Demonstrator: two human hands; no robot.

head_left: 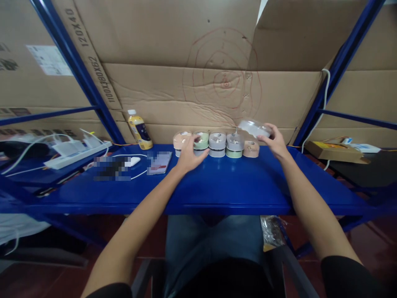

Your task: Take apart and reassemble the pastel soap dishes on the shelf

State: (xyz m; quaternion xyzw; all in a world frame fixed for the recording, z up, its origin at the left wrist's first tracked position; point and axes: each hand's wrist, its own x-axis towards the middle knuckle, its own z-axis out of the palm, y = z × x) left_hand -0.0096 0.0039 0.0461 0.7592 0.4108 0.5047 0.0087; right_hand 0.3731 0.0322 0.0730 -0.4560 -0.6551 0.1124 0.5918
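My right hand is raised above the right end of a row of small round containers. Its fingers and thumb pinch the edge of a clear plastic lid, tilted in the air. My left hand is at the row's left end, thumb and fingers apart, in front of a peach container and a green one. Whether its fingertips touch them I cannot tell. Farther right stand a stack with a greyish-pink top, a grey-topped stack and a single peach container.
The blue shelf carries a yellow drink bottle, a phone and cables on the left. A white power strip lies farther left. Cardboard backs the shelf, between blue posts. An opened carton is at far right.
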